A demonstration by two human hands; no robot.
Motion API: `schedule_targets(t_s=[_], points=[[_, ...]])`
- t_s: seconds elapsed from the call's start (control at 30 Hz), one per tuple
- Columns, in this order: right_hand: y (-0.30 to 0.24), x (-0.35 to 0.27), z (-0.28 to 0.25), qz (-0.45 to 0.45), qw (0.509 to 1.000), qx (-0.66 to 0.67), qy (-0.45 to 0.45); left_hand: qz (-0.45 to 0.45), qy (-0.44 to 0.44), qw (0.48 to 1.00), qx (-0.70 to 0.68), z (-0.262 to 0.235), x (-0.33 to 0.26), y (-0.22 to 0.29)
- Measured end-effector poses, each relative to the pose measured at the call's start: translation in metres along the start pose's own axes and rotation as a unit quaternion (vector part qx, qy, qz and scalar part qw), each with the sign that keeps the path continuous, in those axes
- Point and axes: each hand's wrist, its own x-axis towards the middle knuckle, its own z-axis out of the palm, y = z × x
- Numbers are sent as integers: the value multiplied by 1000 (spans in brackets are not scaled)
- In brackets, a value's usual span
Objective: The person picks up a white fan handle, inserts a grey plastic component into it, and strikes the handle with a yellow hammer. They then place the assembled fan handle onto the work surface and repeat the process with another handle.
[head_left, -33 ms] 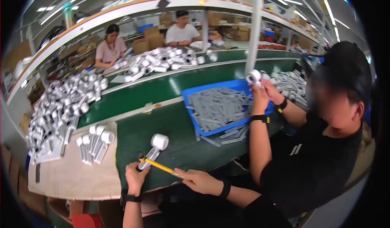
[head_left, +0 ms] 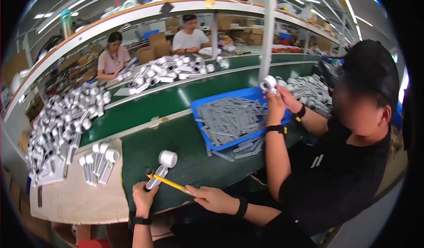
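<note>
My right hand is closed round the yellow handle of a small hammer. The hammer's dark head lies over the lower part of a white and grey handle-shaped piece, which ends in a white round drum-like head. With my left hand I grip the near end of this piece on the green work surface. Whether the hammer touches the piece, I cannot tell. To the left, several similar pieces lie side by side on a beige board.
A large heap of white pieces covers the far left. A blue tray of flat grey strips stands ahead, with loose strips beside it. At right, a co-worker holds a white piece. Two people sit across the green conveyor.
The whole view has shifted slightly, so things sit a little further left. My hands, the hammer and the piece keep nearly the same places relative to each other.
</note>
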Motion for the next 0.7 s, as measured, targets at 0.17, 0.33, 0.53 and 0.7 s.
schedule_targets(t_s=[0.17,0.33,0.53,0.7], points=[[23,-6,-4,37,999,-2,20,31,2,1000,4,9,-1,19],[26,-10,3,30,992,103,68,-18,-68,997,-40,-8,0,40],[18,-25,-6,57,965,216,136,-272,-257,577,-725,-35,-5,9],[22,-21,0,75,964,241,79,-66,-49,994,-72,-34,-9,-14]])
